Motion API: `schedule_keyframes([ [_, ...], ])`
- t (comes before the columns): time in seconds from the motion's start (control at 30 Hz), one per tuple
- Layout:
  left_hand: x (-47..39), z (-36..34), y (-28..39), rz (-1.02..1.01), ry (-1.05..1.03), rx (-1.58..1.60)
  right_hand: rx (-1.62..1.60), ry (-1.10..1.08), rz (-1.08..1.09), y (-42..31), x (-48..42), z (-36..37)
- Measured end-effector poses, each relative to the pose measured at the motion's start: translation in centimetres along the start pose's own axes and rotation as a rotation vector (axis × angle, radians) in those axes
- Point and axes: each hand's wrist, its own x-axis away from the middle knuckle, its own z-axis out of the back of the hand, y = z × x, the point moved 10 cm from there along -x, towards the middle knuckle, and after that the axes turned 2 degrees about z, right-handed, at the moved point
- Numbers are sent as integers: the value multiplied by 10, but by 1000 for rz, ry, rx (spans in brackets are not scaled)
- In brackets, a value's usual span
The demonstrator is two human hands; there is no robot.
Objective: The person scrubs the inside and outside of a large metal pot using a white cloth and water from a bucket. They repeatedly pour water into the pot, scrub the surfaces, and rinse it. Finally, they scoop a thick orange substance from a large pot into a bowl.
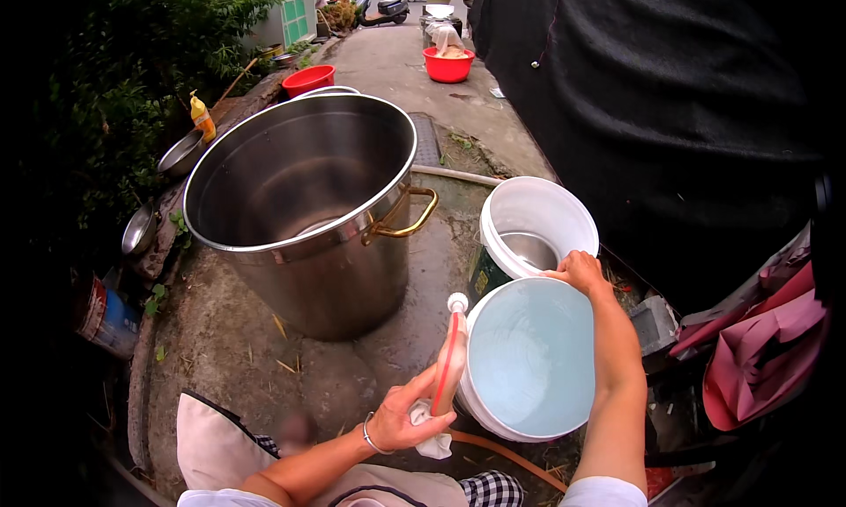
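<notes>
My left hand (408,411) holds a clear hose (451,361) with a red stripe. A white fitting (457,301) caps its raised end, and a crumpled white cloth (433,431) is bunched around it at my palm. Just to the right stands a white plastic bucket (532,358) holding pale, clear water. My right hand (580,271) grips at the place where its far rim meets a second white bucket (529,210); which rim the fingers close on is partly hidden. Something grey and round shows at the second bucket's bottom. Ahead on the left rises a large stainless steel stockpot (324,276), its inside without visible contents.
The pot's brass handle (413,219) juts toward the buckets. An orange hose (509,454) lies by my feet. Black fabric (661,110) walls the right side. Red basins (309,79), metal bowls (182,153) and a yellow pump bottle (202,118) line the concrete path.
</notes>
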Motion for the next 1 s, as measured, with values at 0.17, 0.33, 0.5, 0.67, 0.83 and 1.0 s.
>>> schedule_keyframes([
  [0.17,-28,-14,70,-105,-49,-18,-137,48,-66,15,7,0],
  [0.33,-50,-60,103,-200,-122,-20,-281,466,262,-6,37,53],
  [0.5,-82,-93,114,-84,-234,204,-1131,346,260,-35,144,116],
  [0.67,-115,-121,139,-84,-359,479,-1151,-110,467,-133,293,99],
  [0.83,-141,-180,172,-59,-495,863,-1415,183,10,-111,348,59],
  [1.0,-220,-207,143,109,-404,1020,-1048,616,-72,-50,353,119],
])
